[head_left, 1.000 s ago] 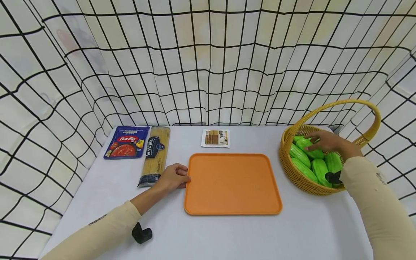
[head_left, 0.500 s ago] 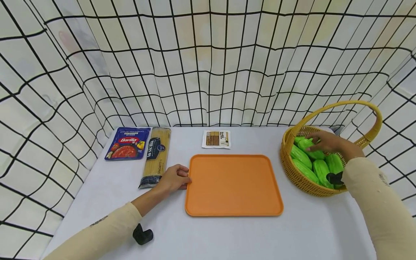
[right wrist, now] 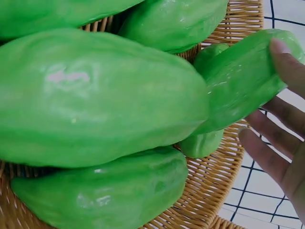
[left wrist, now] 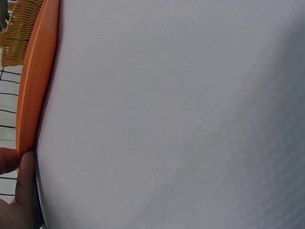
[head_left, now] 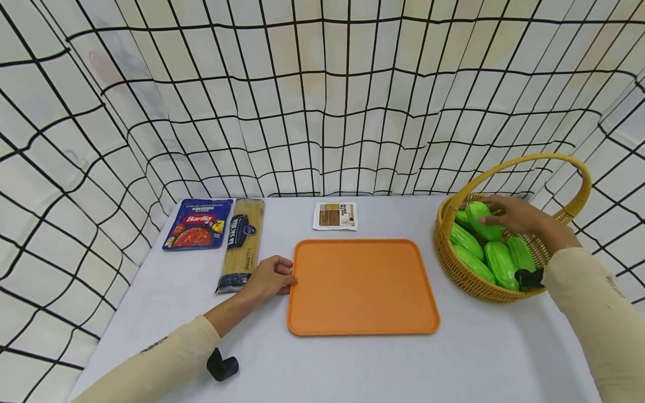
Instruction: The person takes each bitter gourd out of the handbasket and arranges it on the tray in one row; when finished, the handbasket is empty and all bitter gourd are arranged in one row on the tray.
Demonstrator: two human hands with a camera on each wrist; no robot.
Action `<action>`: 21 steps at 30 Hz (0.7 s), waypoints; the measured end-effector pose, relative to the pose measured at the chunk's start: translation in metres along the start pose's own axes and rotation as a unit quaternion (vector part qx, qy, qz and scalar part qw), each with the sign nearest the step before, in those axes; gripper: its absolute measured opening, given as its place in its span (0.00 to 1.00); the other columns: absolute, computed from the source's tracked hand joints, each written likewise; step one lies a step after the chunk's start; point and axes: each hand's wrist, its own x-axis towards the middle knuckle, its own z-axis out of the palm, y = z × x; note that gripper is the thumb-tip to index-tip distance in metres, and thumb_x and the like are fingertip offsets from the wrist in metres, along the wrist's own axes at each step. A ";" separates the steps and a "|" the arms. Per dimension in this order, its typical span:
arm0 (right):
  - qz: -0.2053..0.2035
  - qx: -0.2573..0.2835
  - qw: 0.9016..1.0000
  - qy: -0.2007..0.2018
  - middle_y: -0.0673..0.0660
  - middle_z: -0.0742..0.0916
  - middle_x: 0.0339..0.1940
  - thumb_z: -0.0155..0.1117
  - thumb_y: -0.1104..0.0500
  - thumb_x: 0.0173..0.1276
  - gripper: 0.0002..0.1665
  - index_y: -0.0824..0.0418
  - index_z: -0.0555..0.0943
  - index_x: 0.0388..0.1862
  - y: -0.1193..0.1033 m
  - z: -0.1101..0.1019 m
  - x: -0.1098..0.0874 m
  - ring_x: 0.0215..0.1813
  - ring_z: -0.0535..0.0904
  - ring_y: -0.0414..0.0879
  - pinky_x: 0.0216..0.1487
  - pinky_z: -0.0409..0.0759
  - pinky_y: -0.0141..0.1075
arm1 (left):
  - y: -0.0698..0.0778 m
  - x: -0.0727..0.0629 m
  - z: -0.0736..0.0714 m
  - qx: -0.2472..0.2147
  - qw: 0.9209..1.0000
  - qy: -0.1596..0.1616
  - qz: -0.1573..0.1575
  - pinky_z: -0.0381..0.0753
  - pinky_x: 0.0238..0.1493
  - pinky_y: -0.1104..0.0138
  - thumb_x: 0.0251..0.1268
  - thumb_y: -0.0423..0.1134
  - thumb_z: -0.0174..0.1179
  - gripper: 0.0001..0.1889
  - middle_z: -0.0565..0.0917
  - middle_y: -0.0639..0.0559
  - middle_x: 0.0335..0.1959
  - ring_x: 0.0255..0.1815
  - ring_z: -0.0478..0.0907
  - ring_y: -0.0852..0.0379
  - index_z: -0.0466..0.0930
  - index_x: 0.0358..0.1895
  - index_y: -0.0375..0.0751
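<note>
Frame right: fingers of the right hand (head_left: pixel 518 217) pinch a green gourd (head_left: pixel 481 224), its glossy skin risking a slip; the left hand (head_left: pixel 269 279) pinches the orange tray (head_left: pixel 364 286)

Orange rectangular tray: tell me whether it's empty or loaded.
Empty. In the head view, the orange rectangular tray shows bare surface from rim to rim; the left hand pinches its edge.

Gourds (head_left: pixel 499 266) in basket (head_left: pixel 450 266) right of tray (head_left: pixel 363 286), sachet (head_left: pixel 335 216) behind tray

Booth-like work area — white table (head_left: pixel 363 369), grid-lined walls (head_left: pixel 335 129) on three sides (home or lab unclear)
</note>
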 end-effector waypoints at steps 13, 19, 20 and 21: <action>0.027 -0.006 0.998 0.061 0.80 0.72 0.66 0.53 0.36 0.75 0.46 0.67 0.59 0.77 -0.015 -0.009 -0.011 0.65 0.70 0.76 0.63 0.70 0.72 | -0.001 0.001 0.001 -0.001 1.000 0.000 0.001 0.90 0.36 0.67 0.61 0.30 0.67 0.20 0.78 0.46 0.42 0.35 0.81 0.56 0.76 0.56 0.35; 0.021 -0.004 0.998 0.063 0.79 0.73 0.66 0.53 0.36 0.75 0.47 0.68 0.60 0.77 -0.021 -0.009 -0.016 0.64 0.72 0.76 0.60 0.74 0.71 | -0.001 0.002 0.002 0.002 1.000 0.002 0.003 0.90 0.36 0.67 0.61 0.30 0.66 0.20 0.78 0.45 0.41 0.35 0.81 0.56 0.76 0.56 0.34; 0.019 -0.005 0.998 0.063 0.78 0.74 0.65 0.54 0.35 0.74 0.47 0.67 0.60 0.77 -0.022 -0.009 -0.017 0.63 0.73 0.75 0.59 0.76 0.69 | -0.002 0.002 0.002 0.002 1.000 0.003 0.004 0.90 0.35 0.67 0.61 0.30 0.66 0.20 0.78 0.45 0.41 0.34 0.80 0.56 0.75 0.56 0.34; 0.013 -0.007 0.998 0.064 0.77 0.75 0.64 0.55 0.36 0.74 0.46 0.67 0.61 0.76 -0.024 -0.009 -0.019 0.62 0.74 0.74 0.57 0.77 0.68 | -0.001 0.001 0.002 0.001 1.000 0.004 0.003 0.89 0.35 0.67 0.61 0.30 0.67 0.20 0.78 0.46 0.41 0.34 0.80 0.56 0.76 0.56 0.35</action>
